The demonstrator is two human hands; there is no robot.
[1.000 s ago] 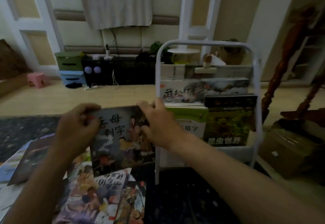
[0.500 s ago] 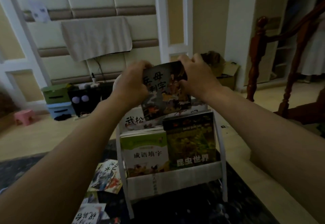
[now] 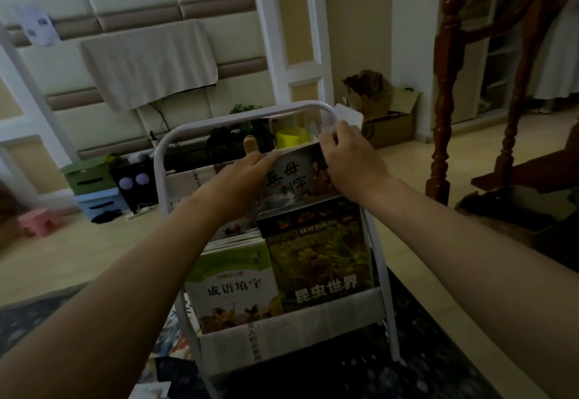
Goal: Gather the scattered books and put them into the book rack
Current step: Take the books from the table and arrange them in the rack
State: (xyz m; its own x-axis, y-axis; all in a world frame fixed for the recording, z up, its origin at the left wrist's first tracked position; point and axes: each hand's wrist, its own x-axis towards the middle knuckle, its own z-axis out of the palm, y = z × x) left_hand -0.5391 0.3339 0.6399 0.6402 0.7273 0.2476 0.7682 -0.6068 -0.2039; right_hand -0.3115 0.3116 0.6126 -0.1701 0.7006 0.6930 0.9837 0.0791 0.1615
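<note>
A white-framed book rack (image 3: pixel 326 111) with cloth pockets stands right in front of me. Both hands hold a thin picture book (image 3: pixel 293 179) with a grey illustrated cover, its lower part sunk into the rack's middle pocket. My left hand (image 3: pixel 247 168) grips the book's left top edge and my right hand (image 3: pixel 351 155) grips its right top corner. In the front pocket stand a green-and-white book (image 3: pixel 233 286) and a dark green insect book (image 3: pixel 319 260). Loose books (image 3: pixel 170 334) lie on the dark rug left of the rack.
A wooden stair post and railing (image 3: pixel 443 94) rise at the right. Cardboard boxes (image 3: pixel 382 116) sit behind the rack. At the back left are green and blue storage boxes (image 3: pixel 94 185), a pink stool (image 3: pixel 37 221) and a cloth-covered screen (image 3: pixel 147 63) on the wall.
Both hands lifted the picture book from above the floor pile, carried it over the rack and lowered it into the middle pocket. My view moved closer to the rack.
</note>
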